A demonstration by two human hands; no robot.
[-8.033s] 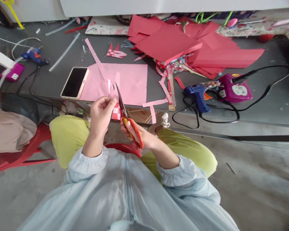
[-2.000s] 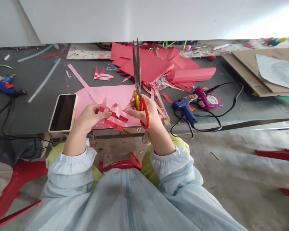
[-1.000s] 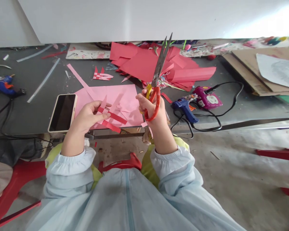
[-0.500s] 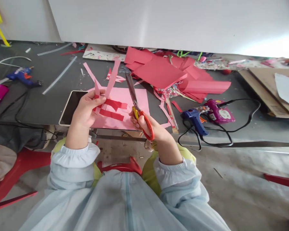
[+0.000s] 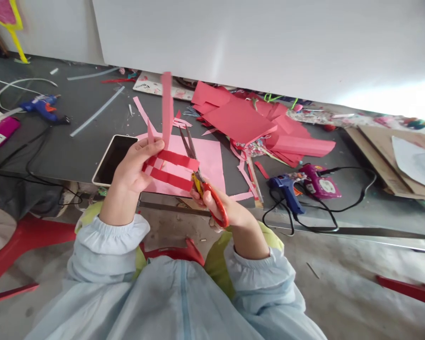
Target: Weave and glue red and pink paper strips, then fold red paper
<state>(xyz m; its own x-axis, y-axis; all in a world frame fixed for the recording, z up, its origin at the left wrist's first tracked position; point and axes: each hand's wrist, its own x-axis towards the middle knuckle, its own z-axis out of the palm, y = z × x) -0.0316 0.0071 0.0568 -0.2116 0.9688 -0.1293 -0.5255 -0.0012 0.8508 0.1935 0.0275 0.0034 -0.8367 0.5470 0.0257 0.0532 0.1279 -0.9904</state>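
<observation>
Pinched in my left hand [image 5: 136, 163] is a small weave of red paper strips [image 5: 175, 182] and pink paper strips [image 5: 166, 108]. Its red ends point right and the pink ends stand upward. My right hand [image 5: 216, 198] grips scissors [image 5: 217, 210] with red and yellow handles. The scissor blades point up and away, slightly parted, beside the tips of the red strips; whether they touch the paper I cannot tell. Beneath both hands lies a pink paper sheet [image 5: 212, 160]. A phone [image 5: 111, 160] with a dark screen rests just left of it.
Red paper sheets [image 5: 241, 115] are heaped behind the pink sheet, with scraps around them. A blue glue gun [image 5: 286, 191] and its cords lie at right; another glue gun [image 5: 40, 107] is at left. Cardboard [image 5: 378, 160] sits far right, and a white board [image 5: 251, 47] stands behind.
The scissors have come down and closer to the red strips, and their blades now show a gap. My left hand has turned the weave slightly, with the red ends reaching farther right.
</observation>
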